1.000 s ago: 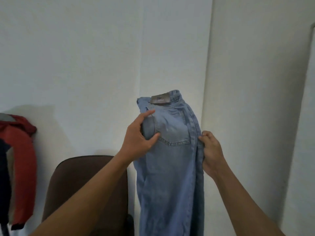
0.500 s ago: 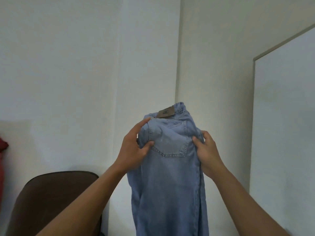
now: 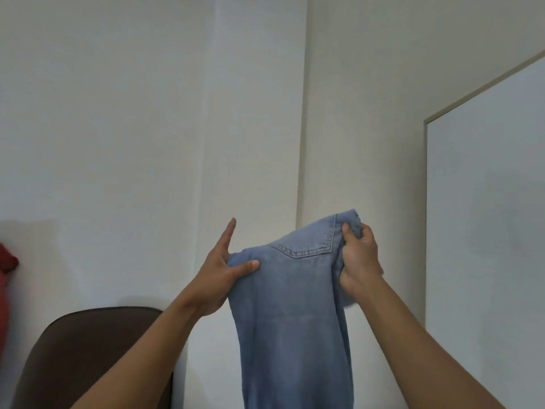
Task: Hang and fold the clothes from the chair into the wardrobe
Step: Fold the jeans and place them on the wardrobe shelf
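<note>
A pale wall (image 3: 132,113) filled the far view, a white panel (image 3: 489,202) at its right. The blue jeans (image 3: 295,326) hung in mid-air at centre — folded over on top, above and right of a brown chair (image 3: 88,358). The left hand (image 3: 216,276) pinched their left fold, forefinger straight up; the right hand (image 3: 359,261) clenched the bunched right edge — hands apart. A red garment (image 3: 7,261) edged the left.

The jeans (image 3: 289,305) now droop over at the waist, no longer upright. The left hand (image 3: 218,278) straightens its forefinger upward, thumb pinching the denim edge. The right hand (image 3: 358,261) takes a higher grip, bunching the waistband. The chair (image 3: 88,349) and red garment (image 3: 7,261) sit further left in view.
</note>
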### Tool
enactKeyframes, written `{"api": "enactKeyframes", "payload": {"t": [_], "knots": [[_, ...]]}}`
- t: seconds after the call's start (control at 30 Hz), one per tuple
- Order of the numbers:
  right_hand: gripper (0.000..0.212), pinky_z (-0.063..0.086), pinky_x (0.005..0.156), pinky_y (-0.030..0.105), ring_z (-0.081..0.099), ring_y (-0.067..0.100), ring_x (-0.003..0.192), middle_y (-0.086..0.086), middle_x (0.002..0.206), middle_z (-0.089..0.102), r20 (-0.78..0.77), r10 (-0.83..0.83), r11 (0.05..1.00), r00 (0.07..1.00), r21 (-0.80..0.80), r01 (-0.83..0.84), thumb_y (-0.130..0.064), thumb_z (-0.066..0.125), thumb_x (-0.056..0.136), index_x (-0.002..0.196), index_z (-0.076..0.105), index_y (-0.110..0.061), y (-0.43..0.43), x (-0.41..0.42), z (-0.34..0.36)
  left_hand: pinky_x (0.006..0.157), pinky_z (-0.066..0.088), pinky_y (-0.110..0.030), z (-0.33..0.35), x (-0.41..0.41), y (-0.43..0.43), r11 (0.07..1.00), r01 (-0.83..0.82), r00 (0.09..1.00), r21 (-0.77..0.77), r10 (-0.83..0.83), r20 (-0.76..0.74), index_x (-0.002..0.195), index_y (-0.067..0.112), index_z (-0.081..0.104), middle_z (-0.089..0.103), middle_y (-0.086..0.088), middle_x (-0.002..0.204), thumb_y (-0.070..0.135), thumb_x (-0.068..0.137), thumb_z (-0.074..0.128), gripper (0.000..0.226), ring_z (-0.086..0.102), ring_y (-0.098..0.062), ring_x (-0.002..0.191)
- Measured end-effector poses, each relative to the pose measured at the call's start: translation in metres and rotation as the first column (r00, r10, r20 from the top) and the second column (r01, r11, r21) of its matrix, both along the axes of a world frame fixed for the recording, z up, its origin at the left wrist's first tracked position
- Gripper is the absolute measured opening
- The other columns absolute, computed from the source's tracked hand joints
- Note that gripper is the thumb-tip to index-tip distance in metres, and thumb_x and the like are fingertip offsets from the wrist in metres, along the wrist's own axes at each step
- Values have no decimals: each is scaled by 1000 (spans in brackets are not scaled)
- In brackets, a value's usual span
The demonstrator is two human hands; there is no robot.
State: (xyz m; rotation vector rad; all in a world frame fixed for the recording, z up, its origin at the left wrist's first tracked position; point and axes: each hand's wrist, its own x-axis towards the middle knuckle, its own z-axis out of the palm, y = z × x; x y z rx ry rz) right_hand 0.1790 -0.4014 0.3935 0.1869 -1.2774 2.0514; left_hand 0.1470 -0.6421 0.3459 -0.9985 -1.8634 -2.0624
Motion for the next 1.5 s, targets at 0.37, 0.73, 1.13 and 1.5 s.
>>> {"api": "enactKeyframes", "payload": {"t": [0.37, 0.73, 1.13, 1.5], "knots": [[60, 54, 98, 46, 67, 28, 113, 5, 128, 67, 308, 258, 763, 916, 517, -389, -2, 66, 91, 142, 46, -26, 24, 12, 15, 104, 49, -51, 29, -16, -24, 986, -22, 985, 167, 50, -165, 143, 61, 33, 49, 5, 147, 0, 82, 76, 96, 54, -26, 131], [100, 56, 93, 51, 60, 32, 119, -2, 144, 41, 111, 168, 862, 980, 466, -200, -3, 75, 82, 151, 19, -48, -16, 10, 31, 108, 35, -31, 59, -19, -39, 991, -92, 963, -92, 65, -262, 149, 51, -19, 18, 28, 147, 19, 89, 72, 114, 33, -3, 131], [110, 44, 106, 37, 34, 12, 136, -15, 149, 26, 34, -146, 603, 989, 795, 61, -21, 81, 81, 153, 4, -52, -23, 16, 36, 94, 57, -40, 80, -24, -56, 989, 132, 979, 63, -120, -167, 151, 55, 18, 44, 3, 149, 0, 88, 70, 99, 58, -23, 126], [102, 50, 103, 40, 42, 15, 134, -17, 150, 26, 97, 26, 613, 995, 785, -92, -31, 85, 78, 144, 16, -66, -41, 25, 17, 110, 45, -44, 82, -35, -47, 919, -315, 867, 239, 381, -322, 142, 53, 41, 53, 15, 139, 27, 81, 81, 77, 52, -14, 130]]}}
